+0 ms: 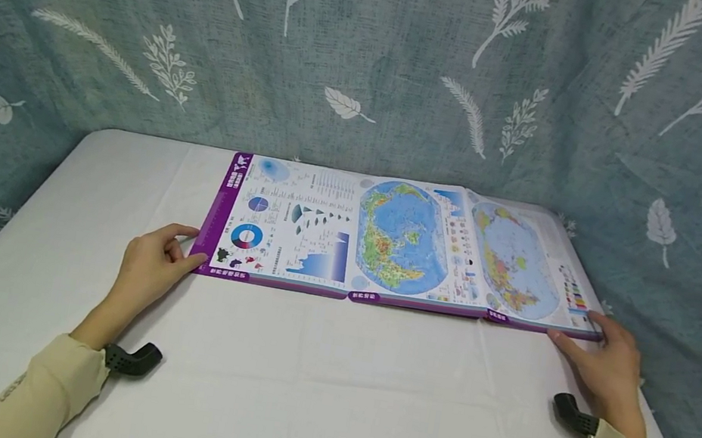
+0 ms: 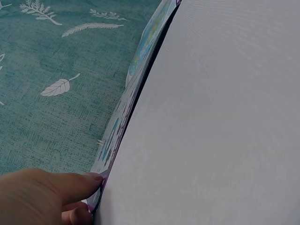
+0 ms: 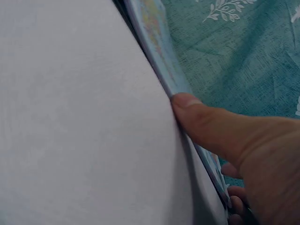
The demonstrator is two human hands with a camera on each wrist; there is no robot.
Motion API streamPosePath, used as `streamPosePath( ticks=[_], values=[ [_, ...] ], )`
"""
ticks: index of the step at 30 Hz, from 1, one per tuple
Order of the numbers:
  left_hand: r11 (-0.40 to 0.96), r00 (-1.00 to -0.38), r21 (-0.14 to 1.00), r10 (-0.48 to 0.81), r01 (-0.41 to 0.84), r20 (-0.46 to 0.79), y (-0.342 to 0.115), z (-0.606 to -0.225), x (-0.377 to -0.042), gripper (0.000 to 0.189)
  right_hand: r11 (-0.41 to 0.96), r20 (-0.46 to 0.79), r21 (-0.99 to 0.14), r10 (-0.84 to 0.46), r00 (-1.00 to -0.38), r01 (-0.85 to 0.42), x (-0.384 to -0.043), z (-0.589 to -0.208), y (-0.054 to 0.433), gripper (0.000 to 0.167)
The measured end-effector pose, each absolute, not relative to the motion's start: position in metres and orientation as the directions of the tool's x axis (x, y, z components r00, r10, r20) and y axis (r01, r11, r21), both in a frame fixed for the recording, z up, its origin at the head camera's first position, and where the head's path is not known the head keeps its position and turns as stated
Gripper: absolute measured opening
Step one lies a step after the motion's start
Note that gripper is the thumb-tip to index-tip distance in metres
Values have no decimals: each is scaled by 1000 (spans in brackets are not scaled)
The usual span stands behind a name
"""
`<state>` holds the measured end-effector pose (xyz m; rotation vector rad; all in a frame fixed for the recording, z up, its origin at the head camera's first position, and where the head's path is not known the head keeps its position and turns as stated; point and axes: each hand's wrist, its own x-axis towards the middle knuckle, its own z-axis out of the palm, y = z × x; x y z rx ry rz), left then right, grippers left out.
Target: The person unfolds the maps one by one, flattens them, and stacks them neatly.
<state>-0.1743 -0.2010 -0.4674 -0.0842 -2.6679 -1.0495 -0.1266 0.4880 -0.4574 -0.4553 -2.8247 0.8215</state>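
A folded world map sheet [image 1: 285, 220] lies across the far half of the table, with charts on its left panel and oval maps on the middle and right panels. My left hand [image 1: 154, 264] pinches its purple left border near the front corner; the left wrist view shows the thumb [image 2: 82, 185] on the edge and the fingers partly hidden behind it. At the other end, my right hand [image 1: 607, 363] grips the front right corner. There the thumb [image 3: 197, 115] presses the near edge, while the other fingers [image 3: 236, 199] curl at the right side.
A white cloth [image 1: 310, 389] covers the table, its surface showing in front of the map and to the left. Behind the table hangs a green curtain [image 1: 395, 111] with white leaf prints. Each wrist wears a black camera mount [image 1: 134, 359].
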Motion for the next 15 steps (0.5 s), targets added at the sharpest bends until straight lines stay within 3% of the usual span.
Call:
streamPosePath(
  ticks=[8, 15],
  values=[
    [736, -958, 657, -42, 162, 283, -203, -469, -174, 43, 795, 169, -564, 377, -911, 224, -132, -463, 485, 72],
    [734, -953, 653, -28, 186, 302, -203, -470, -176, 41, 776, 190, -574, 435, -880, 260, -133, -465, 484, 72]
  ],
)
